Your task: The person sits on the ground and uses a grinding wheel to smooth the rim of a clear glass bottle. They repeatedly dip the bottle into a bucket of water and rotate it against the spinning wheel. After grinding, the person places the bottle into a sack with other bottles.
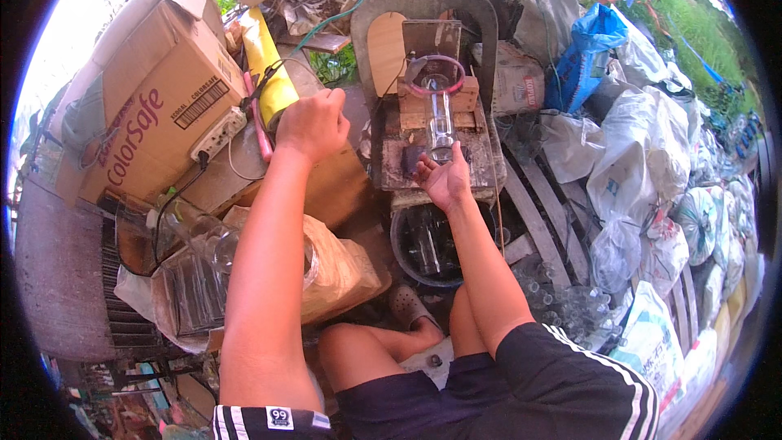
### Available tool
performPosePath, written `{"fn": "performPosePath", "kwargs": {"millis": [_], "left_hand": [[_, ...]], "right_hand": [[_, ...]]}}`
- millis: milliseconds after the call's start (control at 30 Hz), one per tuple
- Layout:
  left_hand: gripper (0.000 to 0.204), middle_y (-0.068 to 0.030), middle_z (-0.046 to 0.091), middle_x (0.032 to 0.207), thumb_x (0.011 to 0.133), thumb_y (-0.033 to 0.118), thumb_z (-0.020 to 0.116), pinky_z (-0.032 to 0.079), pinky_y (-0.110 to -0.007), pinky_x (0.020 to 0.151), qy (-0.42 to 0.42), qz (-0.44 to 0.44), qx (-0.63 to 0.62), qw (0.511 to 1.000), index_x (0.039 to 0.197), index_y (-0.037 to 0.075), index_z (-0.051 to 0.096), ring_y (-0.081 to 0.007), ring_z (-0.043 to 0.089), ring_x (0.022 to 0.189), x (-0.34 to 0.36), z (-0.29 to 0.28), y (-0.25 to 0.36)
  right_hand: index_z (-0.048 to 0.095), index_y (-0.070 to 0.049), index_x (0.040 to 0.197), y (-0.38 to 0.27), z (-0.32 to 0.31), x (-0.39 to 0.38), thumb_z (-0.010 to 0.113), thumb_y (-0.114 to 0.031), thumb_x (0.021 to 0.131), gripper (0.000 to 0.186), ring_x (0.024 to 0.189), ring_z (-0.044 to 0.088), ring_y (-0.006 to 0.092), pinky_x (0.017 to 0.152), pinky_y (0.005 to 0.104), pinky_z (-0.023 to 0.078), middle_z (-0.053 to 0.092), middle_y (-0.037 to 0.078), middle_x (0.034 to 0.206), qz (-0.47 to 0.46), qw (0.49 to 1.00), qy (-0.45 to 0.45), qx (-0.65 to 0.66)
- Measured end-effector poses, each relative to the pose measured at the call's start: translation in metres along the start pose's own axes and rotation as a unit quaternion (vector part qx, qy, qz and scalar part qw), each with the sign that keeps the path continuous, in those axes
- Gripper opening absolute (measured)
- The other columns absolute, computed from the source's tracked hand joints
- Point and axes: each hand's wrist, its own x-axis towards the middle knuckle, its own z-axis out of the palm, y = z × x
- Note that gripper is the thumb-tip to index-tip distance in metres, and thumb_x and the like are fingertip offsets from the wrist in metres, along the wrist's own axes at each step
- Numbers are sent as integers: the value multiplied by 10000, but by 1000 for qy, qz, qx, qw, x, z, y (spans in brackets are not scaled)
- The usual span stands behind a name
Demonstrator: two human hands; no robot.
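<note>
A clear glass bottle rests on a wooden stand, passing through a reddish-purple ring. Close to the bottle's near end is my right hand, palm up, thumb raised and apart from the loosely bent fingers. Whether it touches the glass I cannot tell. My left hand is closed in a fist beside a yellow cylinder with a dark cord around it. What the fist holds, if anything, is hidden.
The stand sits on a worn grey plastic chair. Below it, a dark bucket holds glass. A cardboard box with a power strip stands left, above a brown bag. Plastic sacks and several clear bottles crowd the right.
</note>
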Motion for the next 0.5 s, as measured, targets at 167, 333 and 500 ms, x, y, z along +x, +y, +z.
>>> {"fn": "performPosePath", "kwargs": {"millis": [167, 333, 500], "left_hand": [[93, -195, 700, 880, 866, 122, 645, 570, -539, 740, 7, -1, -3, 1000, 898, 48, 598, -425, 705, 831, 1, 0, 0], [99, -195, 701, 882, 870, 126, 641, 569, -539, 740, 3, 1, 1, 1000, 903, 45, 596, -426, 705, 837, 0, 0, 0], [104, -192, 703, 893, 870, 131, 640, 568, -542, 742, -2, -5, 4, 1000, 907, 45, 596, -427, 704, 842, 0, 0, 1]], "right_hand": [[191, -62, 1534, 9, 2, 7, 599, -646, 1008, 886, 940, 664, 282, 782, 494, 563, 583, 230, 1302, -155, 927, 207, -270], [173, -59, 1512, 16, 1, 16, 741, -427, 988, 856, 1009, 661, 278, 635, 365, 591, 533, 227, 1318, -281, 824, 229, -436], [181, -128, 1546, 7, -2, 10, 588, -663, 1007, 862, 1010, 671, 290, 685, 457, 562, 574, 211, 1289, -79, 990, 67, -97]]}}
